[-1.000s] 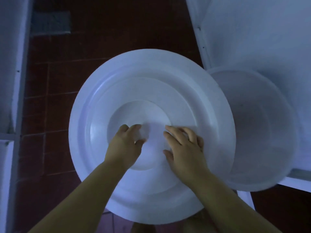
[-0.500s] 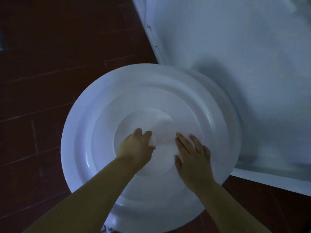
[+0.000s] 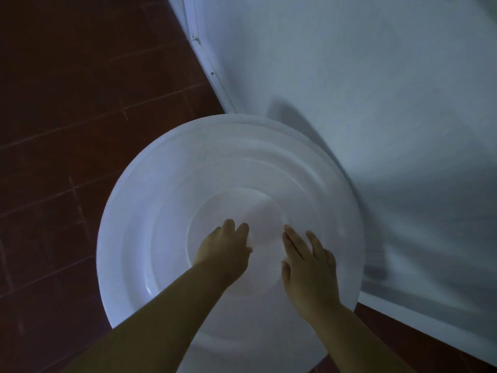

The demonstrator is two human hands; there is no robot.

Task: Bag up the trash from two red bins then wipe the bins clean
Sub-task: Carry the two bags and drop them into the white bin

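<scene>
Red-tiled floor (image 3: pixel 67 130), white basin (image 3: pixel 215 162) beneath left hand (image 3: pixel 226 251) (curled, grasp unclear), flat right hand (image 3: pixel 309 270).

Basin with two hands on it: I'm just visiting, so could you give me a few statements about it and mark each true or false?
1. The left hand and the right hand are both at the middle of the basin. True.
2. The right hand's fingers are curled into a fist. False: they lie straight on the basin.
3. The floor is dark red tile. True.
4. The basin looks bright red. False: in this dim light it looks white.
5. A white panel stands to the basin's left. False: it is on the right, and the tiles are on the left.
</scene>
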